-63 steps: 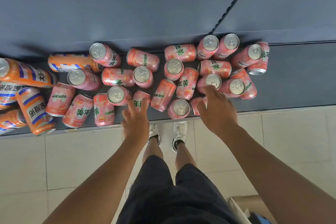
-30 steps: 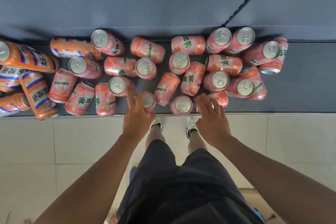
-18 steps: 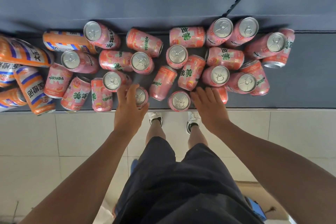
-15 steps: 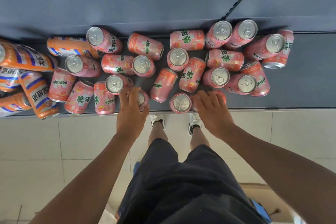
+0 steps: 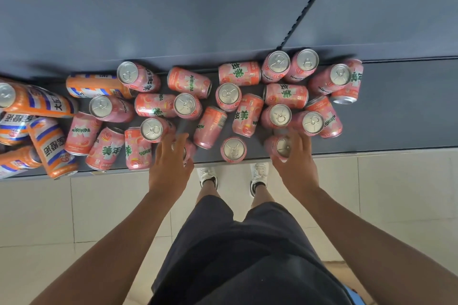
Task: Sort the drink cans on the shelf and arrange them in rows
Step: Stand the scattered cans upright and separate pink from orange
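Note:
Several pink Mirinda cans (image 5: 247, 115) are jumbled on the dark grey shelf (image 5: 396, 119), some upright, some on their sides. Orange cans (image 5: 37, 104) are piled at the shelf's left end. My left hand (image 5: 171, 166) curls its fingers over a pink can (image 5: 189, 150) at the shelf's front edge, and most of that can is hidden. My right hand (image 5: 295, 163) grips another pink can (image 5: 278, 147) at the front edge, with its silver top showing between thumb and fingers. One upright pink can (image 5: 233, 150) stands between my hands.
The shelf's right part past the cans is bare, and a dark back panel (image 5: 198, 20) rises behind them. Pale floor tiles (image 5: 74, 205) lie below the shelf edge, where my shoes (image 5: 207, 176) and dark shorts show.
My right hand has closed round the front can, which lay on its side and now shows its top. My left hand has stayed on its can at the front edge.

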A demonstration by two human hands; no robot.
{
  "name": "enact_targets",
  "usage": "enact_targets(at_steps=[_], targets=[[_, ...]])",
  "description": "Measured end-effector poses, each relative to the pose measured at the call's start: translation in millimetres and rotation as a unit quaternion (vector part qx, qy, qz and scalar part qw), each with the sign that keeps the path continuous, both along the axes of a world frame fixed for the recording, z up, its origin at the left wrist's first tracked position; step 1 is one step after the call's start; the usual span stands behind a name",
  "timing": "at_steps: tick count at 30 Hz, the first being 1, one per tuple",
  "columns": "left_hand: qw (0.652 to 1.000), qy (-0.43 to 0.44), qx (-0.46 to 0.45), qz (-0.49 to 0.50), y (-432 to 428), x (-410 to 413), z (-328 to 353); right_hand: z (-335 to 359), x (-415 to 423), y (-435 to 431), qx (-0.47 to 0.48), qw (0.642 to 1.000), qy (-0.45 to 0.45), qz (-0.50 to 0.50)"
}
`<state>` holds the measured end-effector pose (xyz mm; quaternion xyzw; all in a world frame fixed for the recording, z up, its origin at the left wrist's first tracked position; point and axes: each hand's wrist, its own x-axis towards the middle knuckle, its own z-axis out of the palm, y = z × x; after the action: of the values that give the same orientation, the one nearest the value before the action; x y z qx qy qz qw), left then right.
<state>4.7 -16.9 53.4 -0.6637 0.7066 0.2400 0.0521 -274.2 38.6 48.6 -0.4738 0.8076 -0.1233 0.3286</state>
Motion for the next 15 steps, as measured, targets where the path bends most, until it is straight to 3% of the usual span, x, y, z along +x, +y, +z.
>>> enact_targets(at_steps=[6, 9, 15], targets=[[0.999, -0.028, -0.029, -0.034, 1, 2, 0, 13, 9, 1, -0.002, 0.999, -0.021, -0.036], [0.994, -0.038, -0.083, -0.068, -5, -2, 2, 29, 16, -10, -0.072, 0.997, 0.015, 0.004], [0.986, -0.067, -0.095, -0.117, -23, -25, 2, 47, 49, -55, -0.082, 0.993, -0.081, -0.035]])
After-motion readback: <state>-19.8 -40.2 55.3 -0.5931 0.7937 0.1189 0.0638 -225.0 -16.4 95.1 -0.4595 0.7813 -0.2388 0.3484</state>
